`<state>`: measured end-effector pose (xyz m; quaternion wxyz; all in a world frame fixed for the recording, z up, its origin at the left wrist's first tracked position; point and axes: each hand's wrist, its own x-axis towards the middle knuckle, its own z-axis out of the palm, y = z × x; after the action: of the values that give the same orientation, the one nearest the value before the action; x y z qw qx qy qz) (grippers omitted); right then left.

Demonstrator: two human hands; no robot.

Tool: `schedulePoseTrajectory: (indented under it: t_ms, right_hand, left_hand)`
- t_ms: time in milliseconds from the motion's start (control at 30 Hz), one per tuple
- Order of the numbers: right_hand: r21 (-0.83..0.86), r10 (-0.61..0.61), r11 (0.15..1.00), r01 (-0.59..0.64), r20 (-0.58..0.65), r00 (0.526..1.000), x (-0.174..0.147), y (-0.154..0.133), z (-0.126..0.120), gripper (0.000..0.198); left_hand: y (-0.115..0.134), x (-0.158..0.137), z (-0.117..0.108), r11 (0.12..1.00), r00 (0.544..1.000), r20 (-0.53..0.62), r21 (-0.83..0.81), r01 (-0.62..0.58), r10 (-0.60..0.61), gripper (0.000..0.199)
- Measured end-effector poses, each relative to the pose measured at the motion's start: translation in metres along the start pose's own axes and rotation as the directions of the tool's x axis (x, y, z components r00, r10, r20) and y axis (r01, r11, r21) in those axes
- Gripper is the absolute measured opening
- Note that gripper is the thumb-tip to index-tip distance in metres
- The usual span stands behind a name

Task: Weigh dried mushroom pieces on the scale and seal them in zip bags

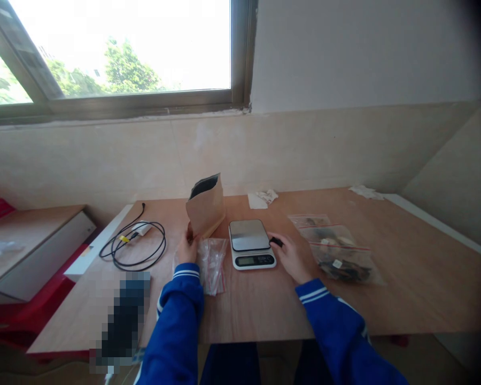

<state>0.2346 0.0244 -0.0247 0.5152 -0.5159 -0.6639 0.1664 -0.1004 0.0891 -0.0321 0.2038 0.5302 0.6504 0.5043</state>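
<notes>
My left hand (187, 249) is at the lower left of an open-topped kraft paper pouch (207, 207). Its fingers are closed around something small, dark and brown that I cannot make out. Beside that wrist lie clear zip bags (213, 267) with red seams. My right hand (292, 258) pinches a small black object (276, 241) at the right edge of a digital kitchen scale (257, 260). The steel plate of the scale (250, 235) bears nothing. Right of this hand lie several zip bags with dark and pale dried pieces (344, 267).
A coiled black cable (164, 246) lies on the left, with a pixelated dark device (122, 321) in front of it. White tissue (266, 197) sits at the back. Another table (36, 240) stands at the left; a tiled wall (304, 155) rises behind.
</notes>
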Motion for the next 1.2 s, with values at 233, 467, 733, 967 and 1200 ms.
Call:
schedulePoseTrajectory:
  t_ms: [233,467,733,967,1200]
  right_hand:
    - [-0.045,-0.062,0.996,0.071,0.176,0.982,0.057,-0.006,0.040,0.022]
    - [-0.202,-0.134,0.962,0.182,0.228,0.964,0.050,-0.011,0.057,0.022]
    - [-0.015,-0.171,0.985,0.172,0.035,0.985,0.036,-0.012,0.038,0.034]
    - [0.016,-0.096,0.995,0.097,-0.035,0.995,0.033,-0.009,0.024,0.033]
    - [0.047,-0.114,0.992,0.118,-0.096,0.989,0.022,-0.063,0.017,0.036]
  left_hand:
    - [-0.012,0.003,0.002,0.993,0.998,0.012,-0.098,-0.062,0.063,0.044]
    - [-0.019,0.006,0.005,0.986,0.998,0.024,-0.162,-0.045,0.050,0.050]
    - [-0.019,0.006,0.004,0.979,0.996,0.041,-0.190,-0.076,0.085,0.047]
    - [-0.018,0.006,0.001,0.959,0.996,0.050,-0.276,-0.062,0.079,0.035]
    - [-0.011,0.003,-0.005,0.954,0.994,0.054,-0.291,-0.075,0.095,0.031]
